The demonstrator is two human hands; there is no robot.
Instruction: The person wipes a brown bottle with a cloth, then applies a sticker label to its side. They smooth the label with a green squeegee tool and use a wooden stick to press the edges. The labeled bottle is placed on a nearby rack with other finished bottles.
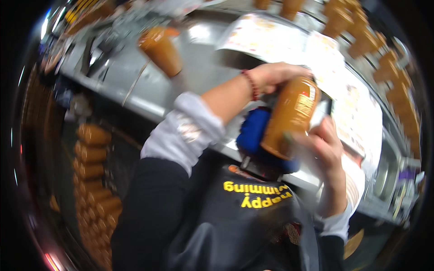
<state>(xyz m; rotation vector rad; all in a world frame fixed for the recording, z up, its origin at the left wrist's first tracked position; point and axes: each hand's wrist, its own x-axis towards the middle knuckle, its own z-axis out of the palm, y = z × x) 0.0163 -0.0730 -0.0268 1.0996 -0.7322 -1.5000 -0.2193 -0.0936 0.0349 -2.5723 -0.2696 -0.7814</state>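
Counter (pixel 149 92): steel, carrying another filled cup (pixel 161 49) and printed sheets (pixel 266 38).
Cup (pixel 291 116): orange-brown drink, tilted above the counter edge, between both hands.
Left hand (pixel 278 74): fingers clasp its top.
Right hand (pixel 323 147): fingers grip its lower end.

Steel counter (pixel 203 72) with a brown cup (pixel 161 49) and printed sheets (pixel 266 38).

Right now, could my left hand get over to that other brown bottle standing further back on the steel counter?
Probably not freely: the left hand is gripping the top of the brown bottle that the right hand holds. The counter toward the far bottle looks unobstructed.
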